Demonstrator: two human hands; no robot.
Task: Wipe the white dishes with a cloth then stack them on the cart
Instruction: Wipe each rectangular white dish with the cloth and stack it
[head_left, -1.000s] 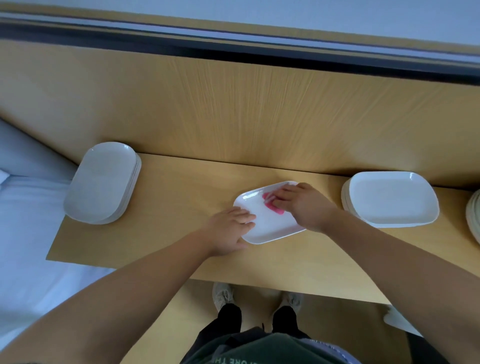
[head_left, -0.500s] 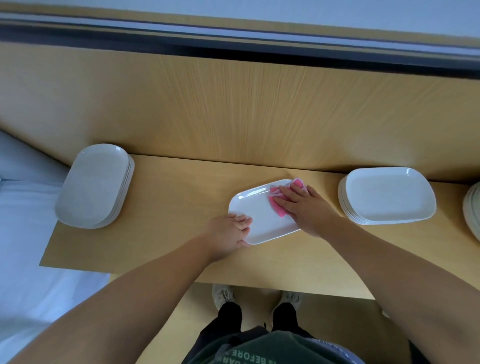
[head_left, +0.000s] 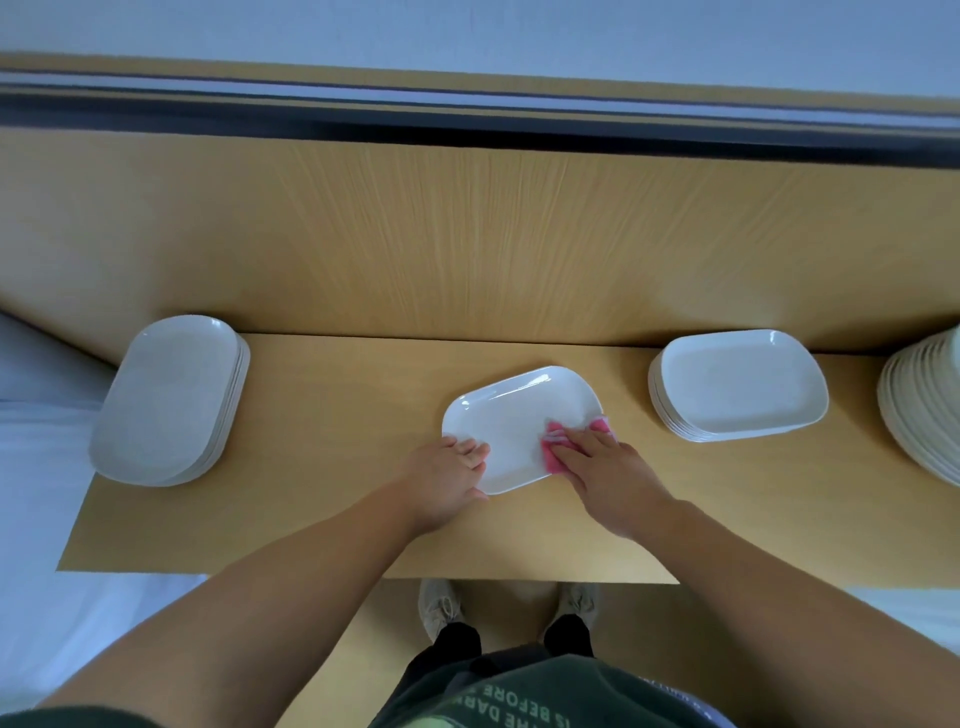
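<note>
A single white rectangular plate lies flat on the wooden tabletop, near its middle. My left hand grips the plate's near left rim, fingers over the edge and thumb alongside it. My right hand lies flat on a pink cloth and presses it onto the plate's near right part. Most of the cloth is hidden under my fingers. A stack of several white plates stands at the table's left end, and another stack stands to the right of the single plate.
A third stack of round-edged white dishes is cut off by the right border. A tall wooden back panel rises behind the table. A white surface lies to the left. My shoes show under the table's near edge.
My right hand has slid the pink cloth from the plate's far right corner toward its near right edge. My left hand keeps its hold on the rim.
</note>
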